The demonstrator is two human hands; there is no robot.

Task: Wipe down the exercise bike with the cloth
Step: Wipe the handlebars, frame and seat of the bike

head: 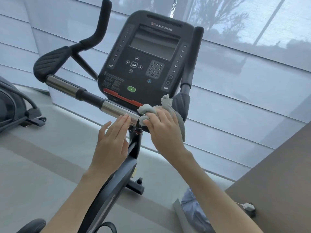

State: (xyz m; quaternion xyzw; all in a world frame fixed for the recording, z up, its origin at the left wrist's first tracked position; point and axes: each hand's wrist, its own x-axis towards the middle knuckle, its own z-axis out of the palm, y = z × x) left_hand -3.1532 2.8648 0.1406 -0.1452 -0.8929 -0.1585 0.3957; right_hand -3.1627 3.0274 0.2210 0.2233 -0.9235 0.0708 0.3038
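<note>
The cloth (164,105) is grey, nubbly terry, bunched into a lump just below the console's (144,64) lower right corner, on the crossbar of the exercise bike (134,151). One corner pokes up and a ribbed-edged flap hangs down past the wrist. The right hand (165,130) grips it with curled fingers, folds bulging out between them. The left hand (112,140) lies flat, fingers straight and pressed together, thumb apart, with its fingertips (125,118) on the polished chrome sleeve (116,109) below the console.

The crossbar's long axis runs from upper left to lower right under the console, matte black tube alternating with chrome. The console is a rounded black plastic slab tilted back towards the person, with a dark glossy screen, keypad and green button. A ridged rubber pad (52,62) sits left of it.

Behind the console hang translucent grey blinds (252,81) with tree shadows. The floor (42,165) below is smooth grey. Another machine (11,106) stands far left of the console, and a brown panel (277,182) lies to its lower right.
</note>
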